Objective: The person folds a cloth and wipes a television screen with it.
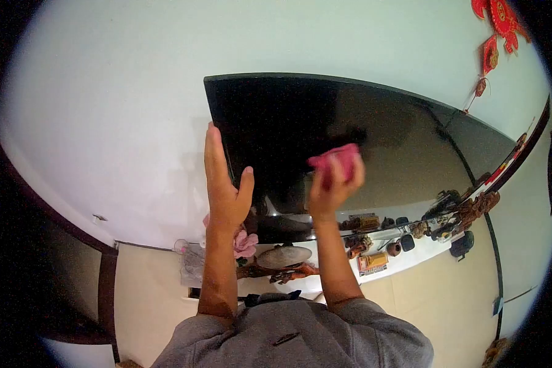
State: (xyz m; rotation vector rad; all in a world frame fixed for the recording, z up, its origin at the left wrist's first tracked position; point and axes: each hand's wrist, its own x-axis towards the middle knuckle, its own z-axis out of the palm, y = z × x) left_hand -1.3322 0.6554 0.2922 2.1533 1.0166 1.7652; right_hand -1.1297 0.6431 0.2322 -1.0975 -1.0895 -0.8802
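Note:
A large black flat screen (276,122) with a thin frame stands in front of a pale wall. My left hand (227,184) rests along its left edge, the fingers stretched up beside the frame and the thumb apart over the front. Nothing is held in it. Against the middle of the screen, my right hand (336,184) has its fingers wrapped round a crumpled pink cloth (345,158). The right hand is slightly blurred. Whether the cloth touches the glass is hard to tell.
Below the screen, a white shelf (380,245) bears a pink flower (245,243), a round plate (283,256), wooden carvings (294,271), a yellow box (372,262) and small pots. Red ornaments (503,18) hang at the upper right. A dark door frame (107,294) stands at the left.

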